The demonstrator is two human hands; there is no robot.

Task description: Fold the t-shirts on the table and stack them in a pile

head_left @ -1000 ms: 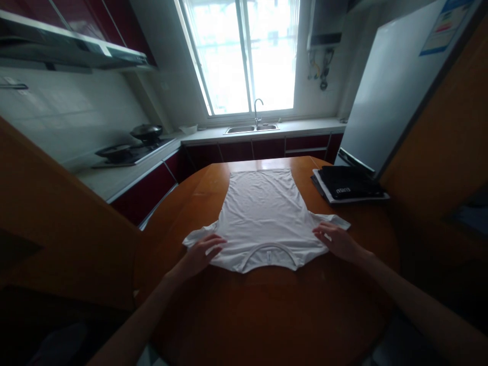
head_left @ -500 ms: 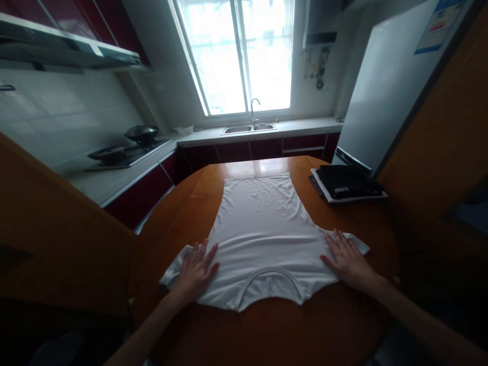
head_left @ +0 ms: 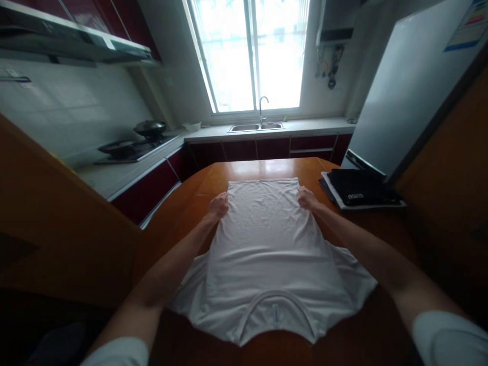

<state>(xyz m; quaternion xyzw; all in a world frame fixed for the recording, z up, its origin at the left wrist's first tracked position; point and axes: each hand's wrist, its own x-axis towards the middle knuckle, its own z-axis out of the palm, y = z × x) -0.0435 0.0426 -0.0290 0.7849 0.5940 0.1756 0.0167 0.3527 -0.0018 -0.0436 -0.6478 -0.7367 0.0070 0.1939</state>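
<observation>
A white T-shirt (head_left: pixel 265 239) lies spread on the wooden table, its neckline and inner label toward me and its hem at the far end. My left hand (head_left: pixel 219 205) is closed on the shirt's left edge, a little below the hem. On the opposite edge, at about the same height, my right hand (head_left: pixel 306 197) grips the fabric with curled fingers. Both sleeves rest out to the sides on the near half of the table. Soft creases cross the chest area.
The round wooden table (head_left: pixel 183 203) carries a stack of folded dark clothes (head_left: pixel 356 187) at its right. Beyond are a sink (head_left: pixel 256 127), a counter and a window. A stove with pans (head_left: pixel 150 128) stands at left, a fridge (head_left: pixel 404 91) at right.
Both hands have moved from lying flat on the sleeves to the far sides near the hem and closed on the fabric. The shirt has slid slightly toward me.
</observation>
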